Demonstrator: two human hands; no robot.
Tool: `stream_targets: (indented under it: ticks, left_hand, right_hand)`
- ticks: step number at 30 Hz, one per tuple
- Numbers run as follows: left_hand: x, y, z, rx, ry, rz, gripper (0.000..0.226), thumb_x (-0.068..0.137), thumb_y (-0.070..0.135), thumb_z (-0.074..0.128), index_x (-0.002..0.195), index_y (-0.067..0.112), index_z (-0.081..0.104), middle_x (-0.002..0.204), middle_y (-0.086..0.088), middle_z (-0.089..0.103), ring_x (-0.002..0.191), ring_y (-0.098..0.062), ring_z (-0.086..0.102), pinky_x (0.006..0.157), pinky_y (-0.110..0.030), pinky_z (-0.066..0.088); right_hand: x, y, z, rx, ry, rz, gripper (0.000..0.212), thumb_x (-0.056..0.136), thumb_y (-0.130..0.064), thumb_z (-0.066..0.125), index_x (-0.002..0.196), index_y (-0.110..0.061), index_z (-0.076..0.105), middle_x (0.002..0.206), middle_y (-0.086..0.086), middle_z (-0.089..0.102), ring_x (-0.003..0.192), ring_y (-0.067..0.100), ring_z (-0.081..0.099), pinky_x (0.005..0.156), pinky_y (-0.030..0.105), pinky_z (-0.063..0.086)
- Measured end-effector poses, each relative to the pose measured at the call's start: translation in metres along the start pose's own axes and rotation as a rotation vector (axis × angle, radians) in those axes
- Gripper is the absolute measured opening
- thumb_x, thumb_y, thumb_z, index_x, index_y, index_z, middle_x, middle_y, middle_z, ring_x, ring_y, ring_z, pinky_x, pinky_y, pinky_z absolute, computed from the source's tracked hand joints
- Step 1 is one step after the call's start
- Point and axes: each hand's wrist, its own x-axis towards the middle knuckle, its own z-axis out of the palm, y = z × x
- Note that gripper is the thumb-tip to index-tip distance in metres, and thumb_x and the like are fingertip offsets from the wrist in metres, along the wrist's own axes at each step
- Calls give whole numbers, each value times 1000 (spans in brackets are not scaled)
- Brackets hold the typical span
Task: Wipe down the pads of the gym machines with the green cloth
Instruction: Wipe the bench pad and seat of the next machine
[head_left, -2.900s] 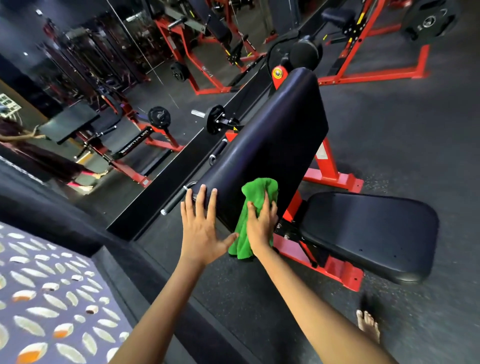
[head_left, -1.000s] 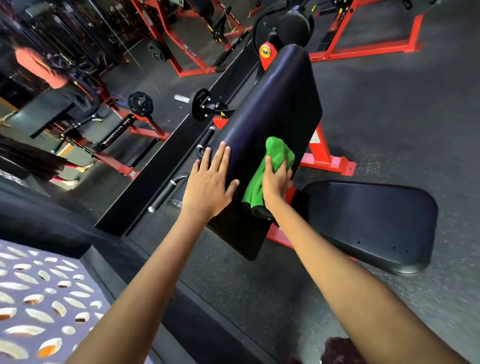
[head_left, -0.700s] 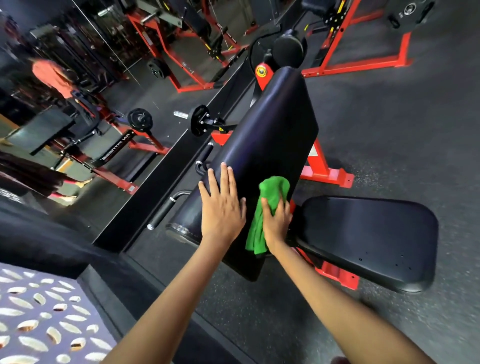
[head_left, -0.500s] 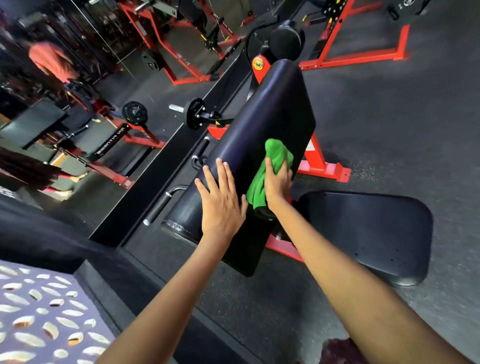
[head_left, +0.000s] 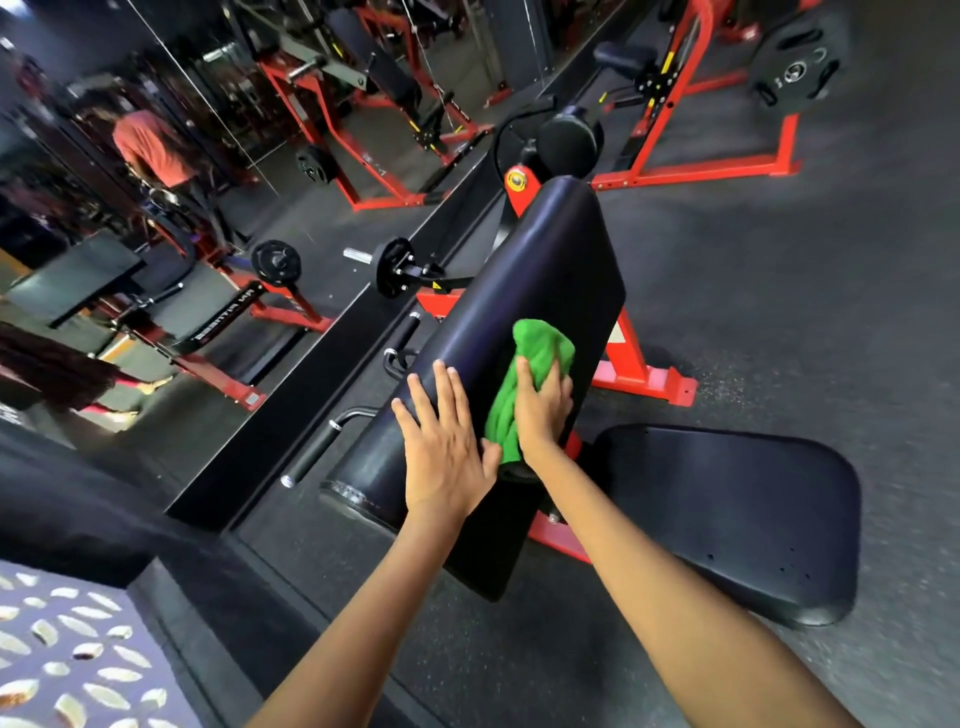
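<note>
Floor (head_left: 779, 322) opens wide and dark to the right of the sloped back pad (head_left: 524, 312), while the mirror wall's black base strip (head_left: 322, 384) runs close along its left edge. Seat pad (head_left: 727, 514) lies low, just right of both arms. Against half a second ago, the green cloth (head_left: 530, 374) sits about mid-pad again (a small shift at most). Right hand (head_left: 543, 405) presses the bunched cloth onto the pad, fingers curled over it. Left hand (head_left: 444, 447) lies flat beside it, fingers straight and slightly spread, thumb touching the cloth.
</note>
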Motion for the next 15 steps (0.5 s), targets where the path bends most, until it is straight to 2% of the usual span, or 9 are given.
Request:
stream_targets:
  ticks: [2,4,5,7,9,11,13,15]
  left_hand:
    - [-1,-1,-1,14,-11,18,94,89,57,25,140,-10,-17,156,-28,-3,141,-49,9,110,-60,18]
    - [-2,-1,-3,21,-7,27,93,89,57,23,139,-10,-18,155,-28,-3,141,-49,8,110,-60,18]
    - [-2,-1,-4,20,-7,24,93,89,57,22,139,-10,-18,155,-28,-3,141,-50,8,110,-60,19]
    - [-2,-1,-5,18,-14,25,93,89,56,24,138,-10,-20,155,-28,-4,141,-49,8,110,-60,18]
    - [-2,-2,-3,24,-14,27,95,90,57,25,138,-9,-22,156,-27,-6,142,-48,6,111,-59,17]
    - [-2,-1,-2,1,-5,15,96,89,59,29,139,-8,-20,156,-26,-5,142,-48,7,111,-59,16]
    - [-2,0,-5,-32,-2,-3,97,88,59,33,142,-6,-15,156,-26,-2,142,-48,9,111,-59,17]
    - [0,0,-6,-38,-18,0,98,88,58,33,141,-6,-18,156,-26,-6,142,-48,5,111,-59,14]
  right_hand:
    - [-23,3,0,-45,-41,-246,60,92,-43,56,143,-15,42,145,16,38,124,36,39,101,35,28]
    - [-40,32,-3,-100,-110,-342,69,86,-52,52,140,-10,46,142,20,41,120,36,40,102,34,28]
    - [-42,48,-7,-132,-138,-322,72,85,-55,49,140,-8,45,143,21,40,122,36,39,104,33,26]
    - [-29,66,-11,-130,-138,-140,68,90,-50,52,143,-9,40,147,19,34,131,37,33,109,33,20]
    - [-6,54,-8,-84,-111,128,63,96,-47,46,148,-16,30,151,16,28,136,37,27,111,39,20]
    - [17,26,-8,-31,-78,278,61,97,-51,39,150,-24,24,152,12,26,136,38,25,109,46,24]
    - [27,0,-8,-8,-78,265,61,98,-50,38,151,-26,22,154,11,23,136,38,25,108,46,26]
    - [19,-9,-8,-61,-110,91,62,97,-48,42,151,-25,22,156,9,20,136,35,24,109,44,24]
